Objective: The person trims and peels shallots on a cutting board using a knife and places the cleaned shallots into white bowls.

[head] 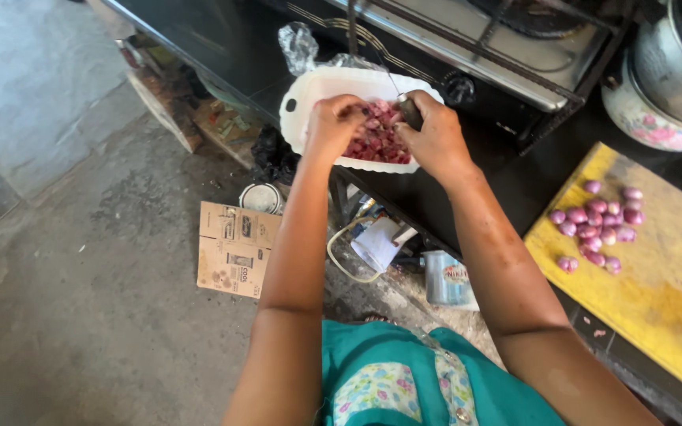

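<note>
The tray (309, 91) at the counter's front edge is white, its cut shallot pieces (376, 140) purple-pink. The cutting board (672, 292) is yellow and carries pink-purple peeled shallots (597, 225). The apron (392, 383) is teal with a floral patch. The flattened carton (234, 248) is brown.

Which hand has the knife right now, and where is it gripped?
The right hand grips the knife by its dark handle, blade pointing away. The left hand pinches something small over the white tray; unclear what.
</note>
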